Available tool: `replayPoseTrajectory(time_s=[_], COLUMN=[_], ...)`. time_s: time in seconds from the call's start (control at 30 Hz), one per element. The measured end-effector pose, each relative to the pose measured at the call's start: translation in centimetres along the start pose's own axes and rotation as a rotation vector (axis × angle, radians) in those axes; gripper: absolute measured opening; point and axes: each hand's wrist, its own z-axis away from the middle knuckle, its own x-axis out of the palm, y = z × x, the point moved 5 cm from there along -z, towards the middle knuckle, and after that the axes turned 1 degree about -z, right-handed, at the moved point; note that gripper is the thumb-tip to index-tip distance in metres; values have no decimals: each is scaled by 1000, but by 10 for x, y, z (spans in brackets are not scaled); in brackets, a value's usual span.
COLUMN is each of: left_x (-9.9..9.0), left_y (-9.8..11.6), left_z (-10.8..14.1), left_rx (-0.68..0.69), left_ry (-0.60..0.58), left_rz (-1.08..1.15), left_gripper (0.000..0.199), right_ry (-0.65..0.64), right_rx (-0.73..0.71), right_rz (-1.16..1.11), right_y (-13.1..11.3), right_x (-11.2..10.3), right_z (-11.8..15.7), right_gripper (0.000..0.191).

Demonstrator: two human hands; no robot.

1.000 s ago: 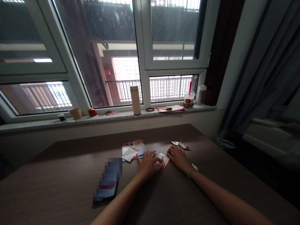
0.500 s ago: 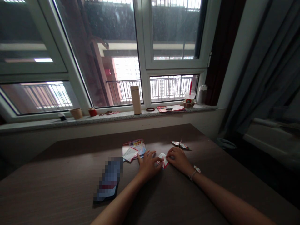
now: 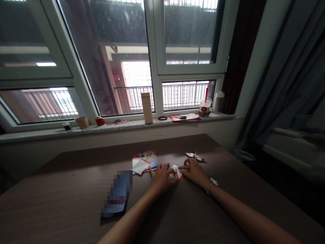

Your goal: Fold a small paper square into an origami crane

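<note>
A small white and red piece of paper (image 3: 175, 172) lies on the brown table (image 3: 76, 183) between my hands. My left hand (image 3: 163, 178) holds its left side between thumb and index finger, the other fingers spread over the table. At the paper's right edge, my right hand (image 3: 195, 172) touches it with its fingertips, the fingers bent. Just beyond my right hand sits a folded paper shape (image 3: 195, 157) with pointed ends. To the left of my left hand are a colorful printed sheet (image 3: 151, 158) and a white slip (image 3: 141, 167) on top of it.
A phone (image 3: 118, 195), its screen blurred out, lies left of my left forearm. Along the windowsill (image 3: 127, 126) stand a beige bottle (image 3: 146, 108), a paper cup (image 3: 82, 122), a red roll (image 3: 100, 121), a drink cup with a straw (image 3: 205, 104), and scissors (image 3: 182, 117) on papers.
The small paper has shifted or turned slightly between my fingers. My right hand's fingers have straightened a little, and my left thumb has moved slightly right along the paper's lower edge.
</note>
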Motion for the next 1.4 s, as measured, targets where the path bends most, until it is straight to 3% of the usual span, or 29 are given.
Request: replayPoseTrajectory(time_s=[0.33,0.73,1.4], left_x=[0,0,3], left_y=[-2,-1,-4], left_z=[2,0,0], left_rx=[-10,-2,4], left_ry=[13,16,23], left_rz=[2,5,2], left_gripper=[32,31,34], right_ry=[-1,-54,-104], right_rx=[-117,-40,-72], right_rz=[-11,79,93], right_y=[-3,-7,-9], right_x=[4,4,6], right_z=[2,0,1], right_gripper=[26,35,45])
